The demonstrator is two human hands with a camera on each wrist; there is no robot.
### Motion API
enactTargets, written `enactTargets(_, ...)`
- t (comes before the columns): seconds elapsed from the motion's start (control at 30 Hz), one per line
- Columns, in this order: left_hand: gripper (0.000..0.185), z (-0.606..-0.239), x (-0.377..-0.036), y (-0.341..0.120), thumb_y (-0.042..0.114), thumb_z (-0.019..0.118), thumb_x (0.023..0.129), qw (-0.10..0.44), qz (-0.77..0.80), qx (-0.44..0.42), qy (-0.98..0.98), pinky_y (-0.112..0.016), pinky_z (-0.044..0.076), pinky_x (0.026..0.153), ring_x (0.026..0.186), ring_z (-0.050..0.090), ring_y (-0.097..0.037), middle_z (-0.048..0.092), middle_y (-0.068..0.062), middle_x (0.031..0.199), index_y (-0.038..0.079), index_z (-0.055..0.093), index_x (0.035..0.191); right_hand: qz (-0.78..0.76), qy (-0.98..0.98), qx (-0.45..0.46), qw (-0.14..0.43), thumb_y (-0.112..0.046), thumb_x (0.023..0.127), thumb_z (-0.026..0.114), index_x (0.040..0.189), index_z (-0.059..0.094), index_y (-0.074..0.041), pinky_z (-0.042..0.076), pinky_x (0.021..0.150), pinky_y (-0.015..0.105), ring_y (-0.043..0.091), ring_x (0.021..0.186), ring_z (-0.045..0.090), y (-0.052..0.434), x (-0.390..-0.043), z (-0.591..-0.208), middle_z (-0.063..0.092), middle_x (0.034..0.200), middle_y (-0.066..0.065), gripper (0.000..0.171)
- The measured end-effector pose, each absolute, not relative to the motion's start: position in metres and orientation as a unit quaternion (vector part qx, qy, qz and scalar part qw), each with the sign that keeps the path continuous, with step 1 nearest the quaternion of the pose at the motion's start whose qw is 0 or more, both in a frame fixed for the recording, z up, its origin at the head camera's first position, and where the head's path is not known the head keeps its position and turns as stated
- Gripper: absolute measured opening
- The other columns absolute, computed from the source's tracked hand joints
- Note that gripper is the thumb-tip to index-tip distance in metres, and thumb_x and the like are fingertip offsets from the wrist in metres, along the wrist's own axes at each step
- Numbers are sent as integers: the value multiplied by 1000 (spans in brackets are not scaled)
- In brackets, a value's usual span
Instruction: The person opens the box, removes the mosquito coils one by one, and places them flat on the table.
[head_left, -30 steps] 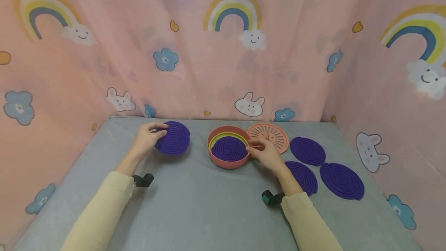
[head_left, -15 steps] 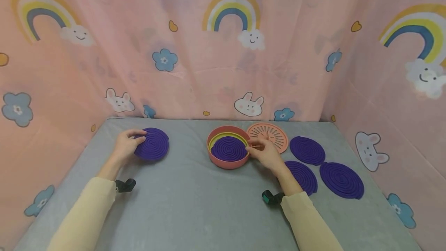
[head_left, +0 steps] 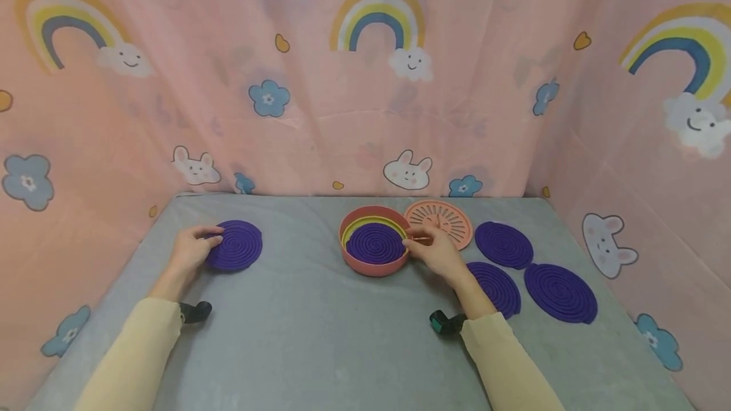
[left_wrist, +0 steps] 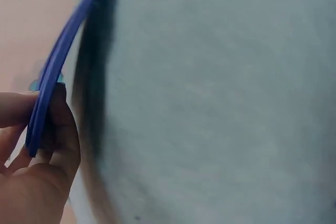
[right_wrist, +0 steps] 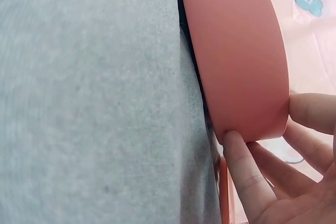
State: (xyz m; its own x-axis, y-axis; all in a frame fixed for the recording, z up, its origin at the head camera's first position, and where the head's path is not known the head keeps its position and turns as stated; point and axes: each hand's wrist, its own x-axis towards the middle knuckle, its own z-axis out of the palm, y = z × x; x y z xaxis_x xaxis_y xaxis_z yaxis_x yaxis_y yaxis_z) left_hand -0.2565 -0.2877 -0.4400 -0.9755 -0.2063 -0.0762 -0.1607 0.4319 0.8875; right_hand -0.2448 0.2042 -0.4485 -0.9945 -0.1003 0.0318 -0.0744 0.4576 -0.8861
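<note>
At the left of the table, my left hand [head_left: 190, 251] pinches the edge of a purple spiral mosquito coil [head_left: 235, 246] between thumb and fingers. The left wrist view catches that coil [left_wrist: 63, 51] nearly edge-on, its dark shadow close beside it on the cloth. Centre table, a round coral container [head_left: 374, 269] has a yellow ring [head_left: 365, 219] inside, and another purple coil [head_left: 374, 243] lies within that. My right hand [head_left: 438, 254] grips the container's right side; from the right wrist, fingertips [right_wrist: 233, 140] press against its coral wall [right_wrist: 241, 56].
Behind my right hand lies a slotted coral lid [head_left: 448, 233], close to the container. Further right on the grey cloth are three loose purple coils, a back one [head_left: 504, 246], a front one [head_left: 495, 290] partly behind my forearm, and an outer one [head_left: 561, 293]. A pink patterned curtain [head_left: 320, 144] borders the table.
My left hand has carried its purple coil to the left and down toward the cloth, away from the container. The right hand stays at the container, which has not moved.
</note>
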Motion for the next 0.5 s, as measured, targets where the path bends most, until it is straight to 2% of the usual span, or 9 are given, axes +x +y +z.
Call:
enactTargets(0.2,33,-446,-258,-293,2,56,92,24,-496,104,-862,-52,29,108,133,32,-43,42,-28,140,-6,58,123,-518,854,-52,14,-31,90,67,122,63,-10,50,88,42,25,113,57,203,-245,-449,38,147,14,39)
enactTargets(0.33,34,-446,-258,-295,3,55,91,25,-454,92,-886,-54,32,105,129,36,-45,43,-30,136,-5,56,124,-519,853,-54,15,-31,89,68,122,62,-10,50,87,42,26,113,58,204,-244,-449,41,145,14,39)
enactTargets(0.5,31,-442,-257,-295,0,53,90,51,-379,56,-922,-55,41,95,112,50,-46,53,-34,121,-10,56,119,-515,855,-59,16,-31,90,67,123,62,-9,49,89,43,26,113,57,205,-244,-448,37,147,16,40)
